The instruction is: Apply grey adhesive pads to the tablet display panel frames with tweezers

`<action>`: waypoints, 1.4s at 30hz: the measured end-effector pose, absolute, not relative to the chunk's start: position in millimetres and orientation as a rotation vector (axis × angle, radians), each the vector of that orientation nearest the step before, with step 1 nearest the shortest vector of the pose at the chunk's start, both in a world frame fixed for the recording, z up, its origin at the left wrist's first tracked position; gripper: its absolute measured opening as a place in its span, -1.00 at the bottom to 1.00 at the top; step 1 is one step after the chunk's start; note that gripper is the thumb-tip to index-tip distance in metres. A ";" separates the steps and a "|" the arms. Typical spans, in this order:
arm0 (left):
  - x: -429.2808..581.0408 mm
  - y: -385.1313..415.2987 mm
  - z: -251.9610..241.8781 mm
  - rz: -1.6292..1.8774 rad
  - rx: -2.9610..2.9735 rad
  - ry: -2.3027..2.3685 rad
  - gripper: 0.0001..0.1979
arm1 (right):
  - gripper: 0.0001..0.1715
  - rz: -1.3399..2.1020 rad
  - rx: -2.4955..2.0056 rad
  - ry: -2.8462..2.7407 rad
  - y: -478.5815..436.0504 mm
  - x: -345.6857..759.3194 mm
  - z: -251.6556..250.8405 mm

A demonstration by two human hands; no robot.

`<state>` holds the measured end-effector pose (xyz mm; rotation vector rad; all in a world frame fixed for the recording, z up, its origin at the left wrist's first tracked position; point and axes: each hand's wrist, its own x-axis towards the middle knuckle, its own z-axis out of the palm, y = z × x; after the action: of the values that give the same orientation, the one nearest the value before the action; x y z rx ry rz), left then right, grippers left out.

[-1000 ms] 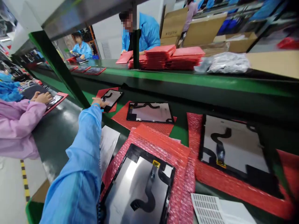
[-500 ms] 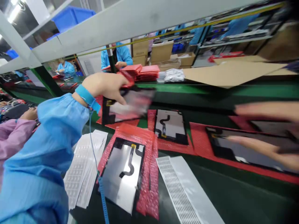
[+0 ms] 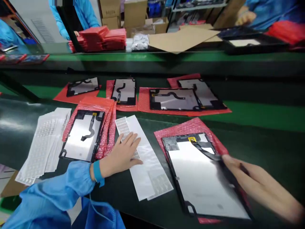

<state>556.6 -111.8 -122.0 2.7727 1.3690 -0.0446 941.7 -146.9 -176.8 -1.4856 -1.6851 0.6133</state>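
Note:
My left hand [image 3: 122, 155] lies flat with fingers stretched out on a white sticker sheet [image 3: 143, 159] on the dark green belt. My right hand [image 3: 247, 178] comes in from the lower right, blurred, its fingers at the right edge of a large panel [image 3: 202, 178] with a black flex cable. That panel rests on a red bubble-wrap bag [image 3: 188, 128]. Another panel [image 3: 82, 135] lies on a stack of red bags just left of my left hand.
Several more panels on red bags [image 3: 173, 99] lie along the green strip behind. A pile of white sticker sheets [image 3: 43, 143] sits at the left. Stacked red bags [image 3: 102, 38], cardboard [image 3: 181, 39] and people in blue coats occupy the far side.
My left hand let go of the panel it held up and came down flat on the sticker sheet. A panel on a red bag now lies in front of my right hand.

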 end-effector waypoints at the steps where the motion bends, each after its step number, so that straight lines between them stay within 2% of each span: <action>1: 550.0 -115.8 -131.0 -0.069 2.745 1.308 -0.11 | -0.71 0.564 -1.565 -1.683 -143.9 944.6 -178.4; 4: 542.9 -119.9 -129.6 0.126 2.676 1.218 -0.10 | -0.53 0.605 -1.584 -1.526 -133.8 923.6 -168.6; 6: 542.6 -124.2 -123.3 0.294 2.658 1.246 -0.27 | -0.48 1.003 -1.371 -1.519 -132.3 889.7 -160.1; 9: 540.1 -138.6 -126.1 0.313 2.660 1.246 -0.42 | -0.65 1.597 -1.064 -1.514 -138.4 839.5 -162.8; 11: 538.2 -149.0 -132.7 0.257 2.640 1.243 -0.44 | -0.70 1.710 -0.962 -1.480 -145.0 822.4 -175.3; 15: 545.3 -160.0 -140.7 0.268 2.638 1.214 -0.66 | -0.88 1.442 -0.891 -1.597 -161.1 823.2 -200.4; 20: 564.3 -165.0 -153.1 0.425 2.705 1.227 -0.63 | -0.78 1.229 -1.085 -1.461 -182.7 821.1 -207.0; 27: 565.5 -165.3 -161.9 0.416 2.713 1.227 -0.75 | -0.77 1.191 -1.091 -1.502 -186.4 811.6 -206.4; 42: 566.5 -174.0 -166.1 0.396 2.743 1.231 -0.76 | -0.85 1.196 -1.142 -1.538 -185.9 811.8 -205.7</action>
<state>566.5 -174.0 -166.1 2.7428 1.2308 0.3958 811.8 -185.9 -205.7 -1.1418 -1.5385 1.1957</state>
